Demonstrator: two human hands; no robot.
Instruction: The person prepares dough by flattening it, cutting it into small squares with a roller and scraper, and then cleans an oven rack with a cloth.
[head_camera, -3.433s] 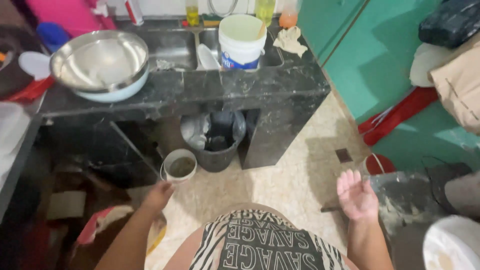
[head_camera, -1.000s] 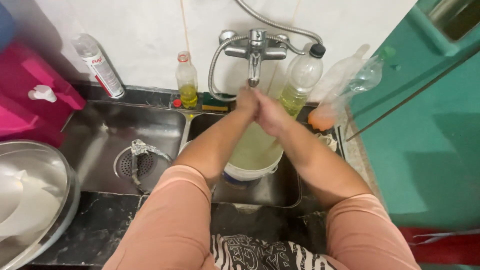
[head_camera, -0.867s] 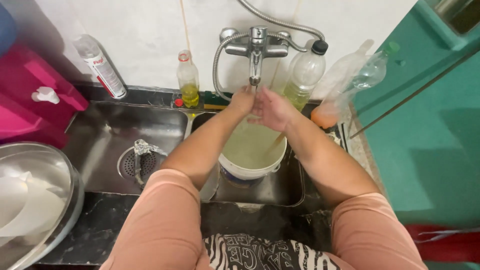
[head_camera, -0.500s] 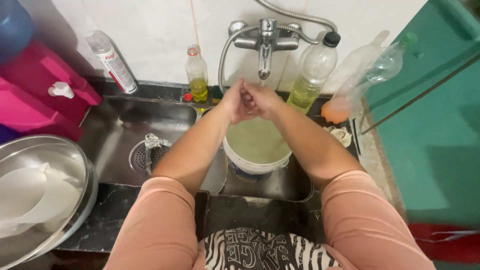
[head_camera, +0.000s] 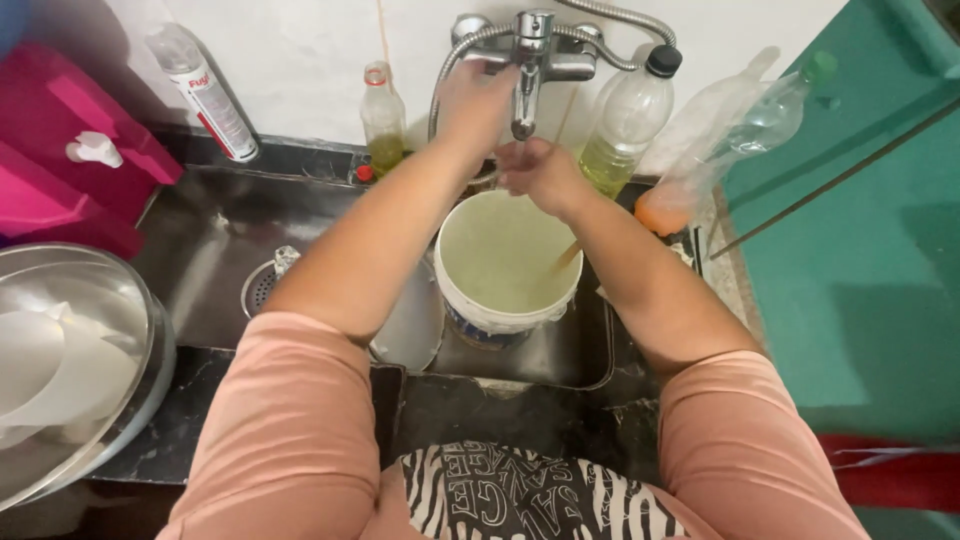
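Grip, left hand (head_camera: 478, 98): fingers wrapped around the left handle of the tap (head_camera: 530, 50), clamped on it.
Grip, right hand (head_camera: 540, 175): cupped under the spout, directly above the bucket; fingers loosely curled, apparently closed on nothing, though the angle hides the palm.
Tap: chrome mixer fixed to the white wall, spout pointing down, a flexible metal hose (head_camera: 620, 15) running off to the right.
Water: a thin stream appears to fall from the spout onto the right hand; it is too faint to confirm.
Bucket (head_camera: 508, 265): white, round, upright in the right basin of the sink (head_camera: 200, 250), below the tap; it holds cloudy, pale greenish liquid.
Stick: a thin brown rod (head_camera: 566, 255) leans inside the bucket, below the right wrist.
Left basin: bare steel with a round drain strainer (head_camera: 265, 285); the left forearm crosses above it.
Back ledge: a small glass bottle (head_camera: 382, 120) with yellow liquid, left of the tap; a large clear plastic bottle with black cap (head_camera: 630, 125), just right of the tap; a spray can (head_camera: 205, 95) leaning against the wall, further left.
Right of sink: crumpled clear plastic bottles (head_camera: 740, 125) against the wall.
Counter (head_camera: 480, 405): dark stone; a steel bowl (head_camera: 75, 360) sits at its left end.
Far left: a pink container with a white spigot (head_camera: 95, 150).
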